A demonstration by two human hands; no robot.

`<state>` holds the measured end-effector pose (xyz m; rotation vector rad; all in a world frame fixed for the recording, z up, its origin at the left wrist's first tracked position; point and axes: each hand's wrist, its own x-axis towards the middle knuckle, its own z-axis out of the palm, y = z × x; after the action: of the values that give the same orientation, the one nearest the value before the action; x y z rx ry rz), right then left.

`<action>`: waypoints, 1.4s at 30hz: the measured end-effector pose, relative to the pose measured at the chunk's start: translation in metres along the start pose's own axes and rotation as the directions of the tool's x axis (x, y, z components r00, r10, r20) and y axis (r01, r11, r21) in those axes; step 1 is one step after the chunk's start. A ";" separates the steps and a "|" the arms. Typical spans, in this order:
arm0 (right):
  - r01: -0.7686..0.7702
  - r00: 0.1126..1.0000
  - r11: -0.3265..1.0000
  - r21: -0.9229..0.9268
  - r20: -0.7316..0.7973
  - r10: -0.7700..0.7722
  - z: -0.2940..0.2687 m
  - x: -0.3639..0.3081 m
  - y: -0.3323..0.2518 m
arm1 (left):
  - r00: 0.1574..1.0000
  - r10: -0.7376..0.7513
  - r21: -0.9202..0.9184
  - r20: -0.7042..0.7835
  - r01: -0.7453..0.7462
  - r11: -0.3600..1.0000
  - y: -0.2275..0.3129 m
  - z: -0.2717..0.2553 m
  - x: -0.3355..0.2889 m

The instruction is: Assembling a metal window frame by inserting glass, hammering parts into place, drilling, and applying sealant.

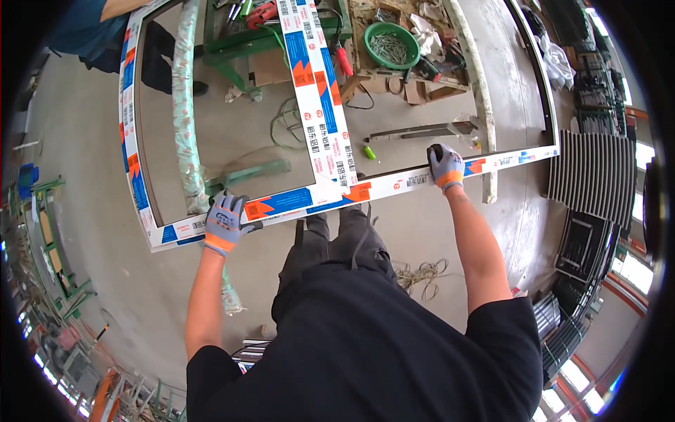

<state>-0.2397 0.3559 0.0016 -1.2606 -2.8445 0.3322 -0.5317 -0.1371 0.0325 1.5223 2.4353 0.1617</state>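
Note:
A large rectangular window frame, covered in white, blue and orange protective film, spreads out in front of me, with a double middle bar running away from me. My left hand, in a grey glove with an orange cuff, is closed over the near rail by its left corner. Farther right along that rail, my right hand, gloved alike, has its fingers curled over the edge. Both palms are hidden from view.
Wrapped support bars, one mint green and one whitish, run beneath the frame. Beyond are a green basket of screws and a green metal stand with tools. Another person's blue sleeve shows far left. Rope lies by my legs.

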 end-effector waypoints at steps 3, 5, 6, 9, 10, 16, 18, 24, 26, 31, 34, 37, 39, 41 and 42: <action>-0.009 1.000 1.000 0.010 0.002 0.009 0.001 -0.001 0.002 | 1.000 0.015 -0.030 0.007 -0.015 0.999 -0.004 0.001 0.002; -0.019 1.000 1.000 0.018 0.022 0.018 0.000 0.000 -0.001 | 0.995 0.065 -0.025 -0.073 -0.067 0.997 -0.010 0.007 0.003; -0.009 1.000 1.000 0.025 0.010 0.009 0.001 0.001 -0.001 | 0.995 0.072 -0.024 -0.072 -0.074 0.997 -0.011 0.010 0.004; -0.009 1.000 1.000 0.017 0.017 0.009 -0.005 -0.001 -0.007 | 0.999 0.012 -0.059 -0.039 -0.015 0.998 -0.006 0.007 0.006; -0.025 0.999 1.000 0.018 0.030 0.024 -0.007 -0.001 -0.009 | 0.999 -0.004 -0.057 -0.034 0.002 0.998 -0.005 0.008 0.005; -0.002 1.000 1.000 0.021 0.021 0.001 -0.005 -0.002 0.000 | 0.996 0.008 -0.068 -0.089 -0.014 0.998 -0.002 0.006 0.011; 0.000 1.000 0.999 0.032 0.017 -0.001 -0.005 0.001 0.002 | 0.995 0.011 -0.058 -0.101 -0.017 0.998 -0.001 0.005 0.013; -0.049 0.970 0.999 -0.023 0.236 0.053 -0.010 0.008 -0.002 | 0.997 -0.041 -0.041 -0.069 0.039 0.998 0.001 0.002 0.015; -0.067 0.935 0.995 -0.069 0.344 0.087 -0.012 0.014 -0.001 | 0.998 -0.054 -0.078 -0.026 0.051 0.996 0.005 -0.003 0.021; -0.204 0.818 0.978 0.031 0.555 0.153 0.005 0.077 0.008 | 0.867 -0.465 -0.265 -0.181 0.412 0.872 0.006 0.030 0.016; -0.388 0.809 0.879 0.276 0.559 0.182 0.069 0.151 0.034 | 0.843 -0.489 -0.042 -0.223 0.493 0.869 -0.002 0.042 0.002; -0.468 0.816 0.848 0.249 0.491 0.306 0.142 0.227 0.087 | 0.866 -0.461 0.005 -0.191 0.471 0.882 0.009 0.043 0.031; -0.500 0.845 0.841 0.208 0.331 0.421 0.164 0.271 0.093 | 0.857 -0.505 -0.018 -0.101 0.506 0.862 0.019 0.031 0.043; -0.515 0.854 0.795 0.320 0.107 0.509 0.162 0.320 0.058 | 0.830 -0.557 0.063 -0.026 0.557 0.828 0.021 0.020 0.038; -0.408 0.911 0.862 0.300 0.066 0.407 0.148 0.347 0.035 | 0.865 -0.484 0.121 -0.136 0.499 0.858 0.016 0.018 0.021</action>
<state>-0.4626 0.6056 -0.1761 -1.7695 -2.3676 0.7485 -0.5216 -0.1118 0.0158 0.9027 2.8849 -0.0530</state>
